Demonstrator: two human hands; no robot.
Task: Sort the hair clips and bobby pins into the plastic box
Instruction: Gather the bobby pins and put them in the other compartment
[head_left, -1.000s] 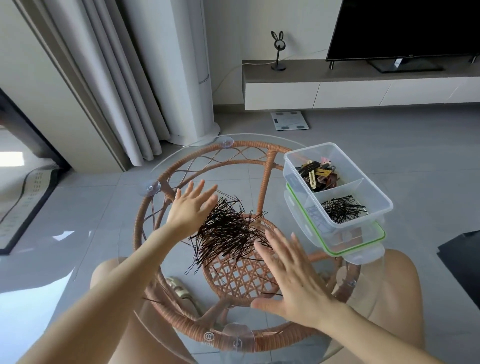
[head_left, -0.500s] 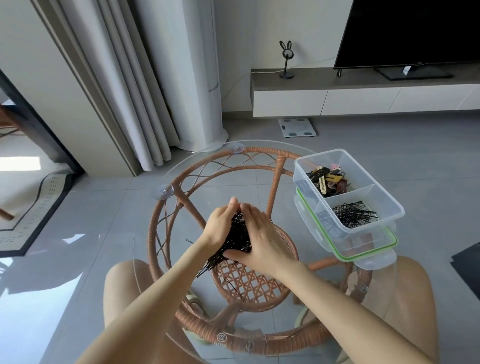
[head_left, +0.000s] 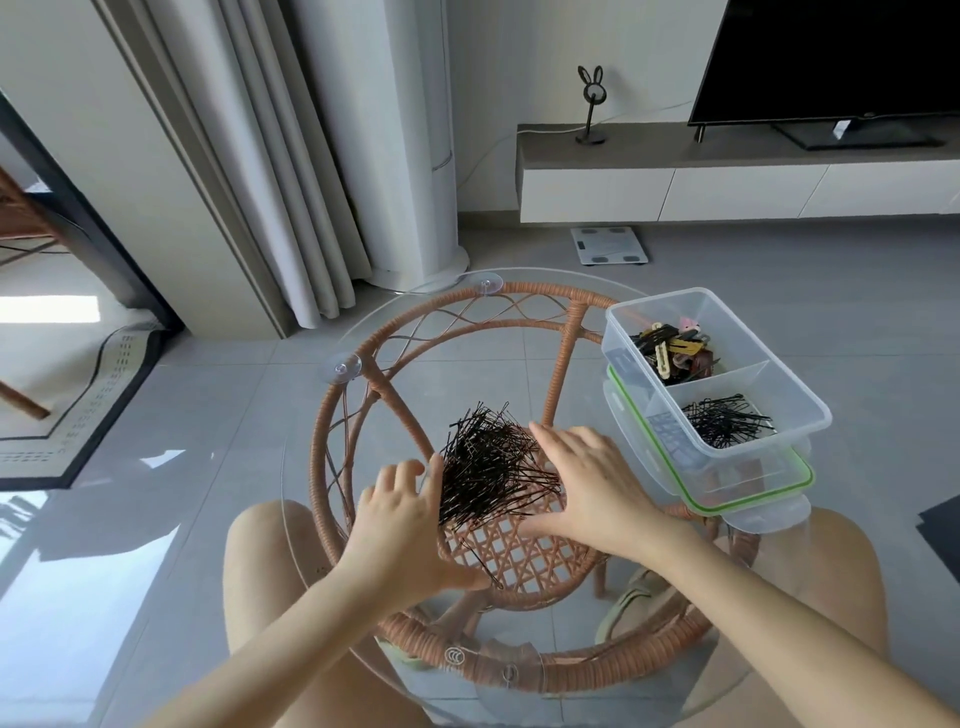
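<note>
A heap of black bobby pins (head_left: 488, 467) lies on the round glass tabletop (head_left: 311, 431). My left hand (head_left: 402, 525) is at the heap's left edge with relaxed fingers touching the pins. My right hand (head_left: 587, 483) lies flat against the heap's right side, fingers straight. The clear plastic box (head_left: 800, 410) stands at the table's right, divided in two. Its far compartment holds coloured hair clips (head_left: 675, 351). Its near one holds loose bobby pins (head_left: 724, 423).
The box sits on a green-rimmed lid (head_left: 743, 499). A rattan frame (head_left: 358, 395) shows under the glass. My bare knees are below the table. A scale (head_left: 609, 245), a TV bench (head_left: 727, 176) and curtains (head_left: 270, 166) stand beyond.
Half a second ago both hands were cupped together over the pins in a tight bunch. Now they have parted to either side and the heap lies spread between them.
</note>
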